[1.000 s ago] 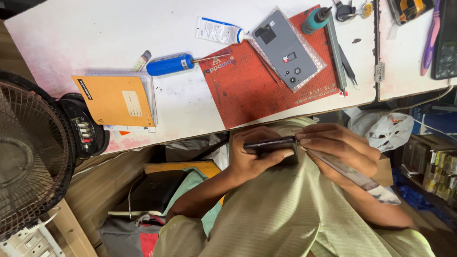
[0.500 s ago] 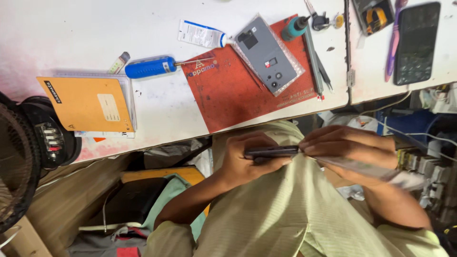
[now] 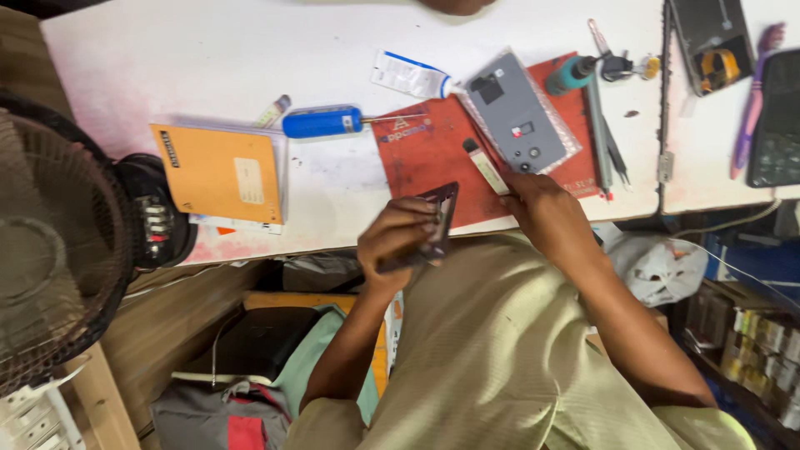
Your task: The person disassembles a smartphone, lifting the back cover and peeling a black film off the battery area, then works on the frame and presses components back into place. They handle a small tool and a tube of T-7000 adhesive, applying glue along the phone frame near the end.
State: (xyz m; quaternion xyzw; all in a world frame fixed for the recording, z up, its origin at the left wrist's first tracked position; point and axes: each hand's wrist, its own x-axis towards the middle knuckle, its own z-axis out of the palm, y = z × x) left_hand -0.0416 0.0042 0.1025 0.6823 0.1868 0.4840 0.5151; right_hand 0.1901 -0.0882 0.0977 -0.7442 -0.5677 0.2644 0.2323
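Note:
My left hand point(image 3: 398, 240) grips a dark, thin phone frame point(image 3: 439, 221) and holds it on edge at the front edge of the white table point(image 3: 167, 67). My right hand point(image 3: 546, 215) is beside it to the right, over the red work mat point(image 3: 421, 154). It pinches a slim white-and-black strip-shaped tool point(image 3: 486, 167) that points up and left across the mat. The two hands are apart. A grey phone back panel in bubble wrap point(image 3: 517, 117) lies on the mat just above the tool.
On the table lie a blue-handled screwdriver point(image 3: 321, 122), a white tube point(image 3: 408, 77), an orange notebook point(image 3: 217, 171), a teal screwdriver point(image 3: 571, 73), tweezers point(image 3: 604, 146) and a dark phone point(image 3: 775, 117). A fan point(image 3: 50, 250) stands left. Bags sit under the table.
The hands were together on the phone frame over the lap. Now they have parted: the left has raised the frame to the table edge, the right has reached onto the red mat with the slim tool.

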